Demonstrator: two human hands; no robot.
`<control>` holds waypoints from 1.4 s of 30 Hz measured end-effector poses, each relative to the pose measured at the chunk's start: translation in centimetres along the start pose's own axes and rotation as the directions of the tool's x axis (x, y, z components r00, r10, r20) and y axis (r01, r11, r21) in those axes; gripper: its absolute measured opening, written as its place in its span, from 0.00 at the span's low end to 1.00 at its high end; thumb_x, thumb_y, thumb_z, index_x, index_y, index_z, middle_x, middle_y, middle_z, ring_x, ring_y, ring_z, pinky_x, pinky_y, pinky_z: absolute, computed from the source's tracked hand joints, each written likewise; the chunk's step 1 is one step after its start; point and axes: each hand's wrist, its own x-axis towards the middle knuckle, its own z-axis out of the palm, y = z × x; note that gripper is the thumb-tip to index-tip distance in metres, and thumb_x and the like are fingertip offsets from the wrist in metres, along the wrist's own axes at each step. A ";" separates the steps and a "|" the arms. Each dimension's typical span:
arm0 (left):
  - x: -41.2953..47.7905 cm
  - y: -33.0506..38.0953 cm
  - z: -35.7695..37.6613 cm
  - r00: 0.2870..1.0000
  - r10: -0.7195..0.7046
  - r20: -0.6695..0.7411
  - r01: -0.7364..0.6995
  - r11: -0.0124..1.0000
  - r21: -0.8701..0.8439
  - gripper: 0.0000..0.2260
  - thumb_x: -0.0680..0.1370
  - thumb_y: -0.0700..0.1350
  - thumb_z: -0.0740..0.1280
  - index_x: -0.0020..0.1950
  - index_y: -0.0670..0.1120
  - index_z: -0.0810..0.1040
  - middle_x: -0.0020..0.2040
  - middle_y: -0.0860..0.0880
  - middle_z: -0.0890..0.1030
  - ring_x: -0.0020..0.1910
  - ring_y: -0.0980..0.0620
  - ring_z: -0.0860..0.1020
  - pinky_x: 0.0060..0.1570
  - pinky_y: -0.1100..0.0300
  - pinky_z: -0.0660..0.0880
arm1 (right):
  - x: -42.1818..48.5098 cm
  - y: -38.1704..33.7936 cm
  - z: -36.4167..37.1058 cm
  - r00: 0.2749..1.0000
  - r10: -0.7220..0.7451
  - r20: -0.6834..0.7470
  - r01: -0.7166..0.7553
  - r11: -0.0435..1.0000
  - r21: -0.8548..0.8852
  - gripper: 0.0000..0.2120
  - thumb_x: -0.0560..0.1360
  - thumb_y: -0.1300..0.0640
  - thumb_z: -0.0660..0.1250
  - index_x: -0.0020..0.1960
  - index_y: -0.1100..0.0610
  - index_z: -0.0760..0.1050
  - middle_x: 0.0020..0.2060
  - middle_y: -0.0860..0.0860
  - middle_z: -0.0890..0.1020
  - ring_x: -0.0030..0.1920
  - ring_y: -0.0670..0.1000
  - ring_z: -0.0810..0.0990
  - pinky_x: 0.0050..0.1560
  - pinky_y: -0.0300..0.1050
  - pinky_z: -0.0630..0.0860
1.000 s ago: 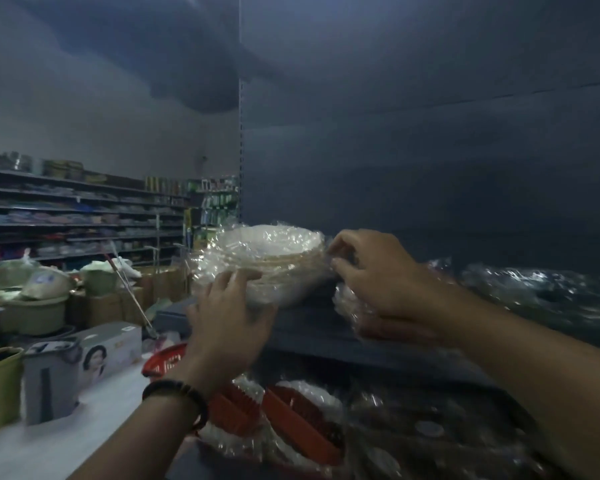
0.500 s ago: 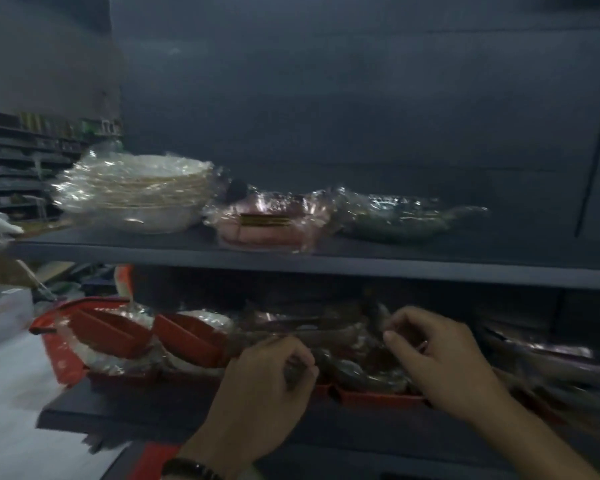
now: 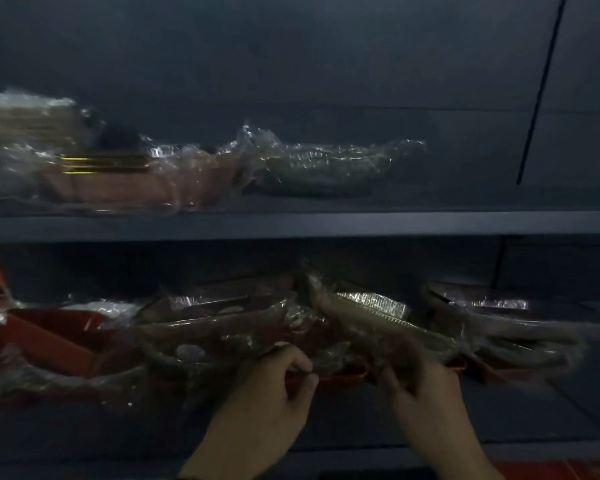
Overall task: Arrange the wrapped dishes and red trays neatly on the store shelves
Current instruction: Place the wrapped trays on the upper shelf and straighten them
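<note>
The red tray (image 3: 340,375) sits at the front of the lower shelf (image 3: 326,424). As far as I can make out through the blur, its long axis runs from 9 to 3 o'clock along the shelf's lip. A heap of wrapped dishes (image 3: 378,327) is piled in and over it, slanting up toward 10 o'clock and spilling toward 3 o'clock.

My left hand (image 3: 274,389) is at the tray's 8 o'clock, fingers and thumb curled round the near rim in a pinch. My right hand (image 3: 426,389) is at its 4 o'clock, fingers bent in against the same edge. The picture is too smeared for me to tell whether it has hold of the rim, the plastic wrap, or nothing.

Both hands are about equally near, one on each side of the middle, so I judge that the next move is a two-handed shift along the 12-to-6 line, squaring the tray to the shelf.

At 12 o'clock, on the upper shelf (image 3: 395,223), a green wrapped dish (image 3: 326,168) lies flat, well apart from the hands.
</note>
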 end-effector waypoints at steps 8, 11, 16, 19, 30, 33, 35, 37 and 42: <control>2.0 -1.4 2.3 0.998 0.059 -0.021 -0.057 0.996 0.073 0.06 0.80 0.57 0.71 0.54 0.65 0.76 0.58 0.69 0.78 0.53 0.69 0.77 0.49 0.63 0.80 | 1.8 0.9 3.4 0.996 0.001 -0.088 0.004 0.998 0.059 0.29 0.79 0.60 0.70 0.77 0.43 0.69 0.54 0.45 0.85 0.51 0.39 0.83 0.52 0.32 0.77; 1.9 -1.7 2.7 0.999 0.049 -0.011 -0.048 0.995 0.087 0.08 0.80 0.57 0.71 0.56 0.65 0.76 0.60 0.69 0.75 0.54 0.69 0.75 0.51 0.63 0.79 | 2.8 1.0 4.6 0.996 0.003 -0.091 0.005 0.997 0.082 0.33 0.81 0.59 0.69 0.81 0.44 0.62 0.62 0.48 0.82 0.61 0.49 0.82 0.62 0.50 0.80; 1.9 -2.6 3.1 1.000 0.029 -0.012 -0.028 0.997 0.076 0.12 0.79 0.58 0.72 0.60 0.66 0.74 0.60 0.71 0.71 0.53 0.70 0.74 0.50 0.66 0.75 | 4.7 0.6 6.5 0.997 0.049 -0.059 -0.042 0.992 0.118 0.32 0.83 0.53 0.67 0.82 0.42 0.58 0.46 0.52 0.85 0.46 0.52 0.85 0.48 0.47 0.83; 1.8 -2.9 3.2 0.999 0.040 -0.013 -0.039 0.998 0.043 0.13 0.79 0.57 0.72 0.61 0.66 0.74 0.63 0.71 0.70 0.58 0.72 0.72 0.49 0.70 0.71 | 5.3 0.3 6.1 0.997 0.051 -0.053 -0.044 0.992 0.122 0.20 0.83 0.53 0.67 0.73 0.46 0.69 0.41 0.45 0.84 0.40 0.41 0.84 0.37 0.30 0.75; 1.2 -3.0 3.0 0.997 -0.052 0.064 0.062 0.986 -0.156 0.10 0.79 0.54 0.74 0.57 0.67 0.79 0.63 0.70 0.74 0.60 0.69 0.75 0.49 0.67 0.71 | 5.8 0.2 4.8 0.973 0.045 -0.227 0.012 0.970 0.243 0.03 0.82 0.54 0.69 0.51 0.48 0.75 0.31 0.43 0.82 0.32 0.41 0.81 0.30 0.31 0.71; 1.0 -3.0 2.3 0.996 -0.060 0.063 0.070 0.981 -0.182 0.10 0.79 0.52 0.74 0.56 0.66 0.79 0.63 0.71 0.75 0.61 0.70 0.75 0.50 0.66 0.72 | 5.2 -0.3 3.9 0.969 0.072 -0.235 0.009 0.946 0.324 0.04 0.83 0.54 0.69 0.51 0.46 0.75 0.36 0.40 0.83 0.33 0.43 0.81 0.31 0.32 0.73; 0.9 -2.8 1.8 0.993 -0.078 0.083 0.095 0.969 -0.229 0.09 0.80 0.52 0.74 0.57 0.66 0.80 0.62 0.70 0.76 0.61 0.70 0.74 0.50 0.68 0.72 | 4.6 -0.5 3.0 0.968 0.082 -0.235 0.013 0.926 0.377 0.05 0.83 0.54 0.69 0.50 0.46 0.76 0.39 0.43 0.84 0.36 0.48 0.82 0.32 0.37 0.78; 0.6 -2.5 1.2 0.991 -0.091 0.102 0.114 0.961 -0.250 0.10 0.80 0.54 0.73 0.58 0.67 0.79 0.61 0.68 0.77 0.61 0.70 0.75 0.50 0.69 0.72 | 3.8 -0.9 2.2 0.966 0.081 -0.244 0.025 0.915 0.403 0.04 0.82 0.53 0.69 0.50 0.45 0.76 0.41 0.48 0.84 0.40 0.53 0.83 0.37 0.50 0.83; -0.1 -1.6 -0.9 0.989 -0.104 0.102 0.130 0.945 -0.301 0.10 0.81 0.58 0.70 0.61 0.69 0.77 0.58 0.70 0.80 0.58 0.71 0.78 0.54 0.66 0.74 | 1.5 -2.0 0.3 0.970 0.043 -0.240 0.061 0.909 0.413 0.06 0.81 0.55 0.70 0.50 0.44 0.77 0.39 0.49 0.82 0.38 0.52 0.82 0.38 0.51 0.81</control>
